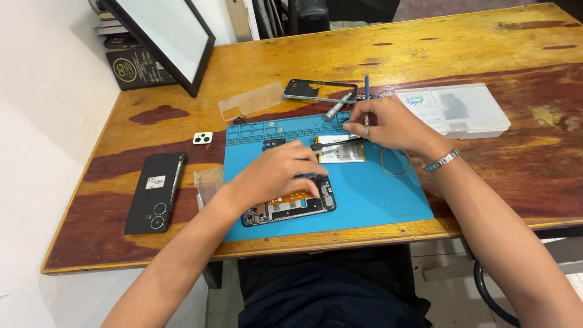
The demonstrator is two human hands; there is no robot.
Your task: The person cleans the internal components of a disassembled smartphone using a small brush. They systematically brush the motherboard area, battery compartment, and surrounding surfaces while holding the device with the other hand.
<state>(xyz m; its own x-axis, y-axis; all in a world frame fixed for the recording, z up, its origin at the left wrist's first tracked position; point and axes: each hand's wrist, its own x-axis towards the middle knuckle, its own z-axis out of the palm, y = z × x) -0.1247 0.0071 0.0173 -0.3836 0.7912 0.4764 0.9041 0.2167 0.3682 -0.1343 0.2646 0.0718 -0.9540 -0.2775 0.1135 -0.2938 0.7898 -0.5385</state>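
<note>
While the opened phone [288,206] is pinned crosswise by the left hand [276,173], a thin tool [366,103] is pinched, seemingly upright, in the right hand [388,124] just beyond it.

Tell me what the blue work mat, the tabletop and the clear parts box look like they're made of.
Blue work mat: likely silicone or rubber, matte, with moulded tray pockets along its far edge. Tabletop: wood, glossy varnish worn into dark patches, grain visible. Parts box: translucent plastic, seemingly, with compartments showing through the lid.
</note>
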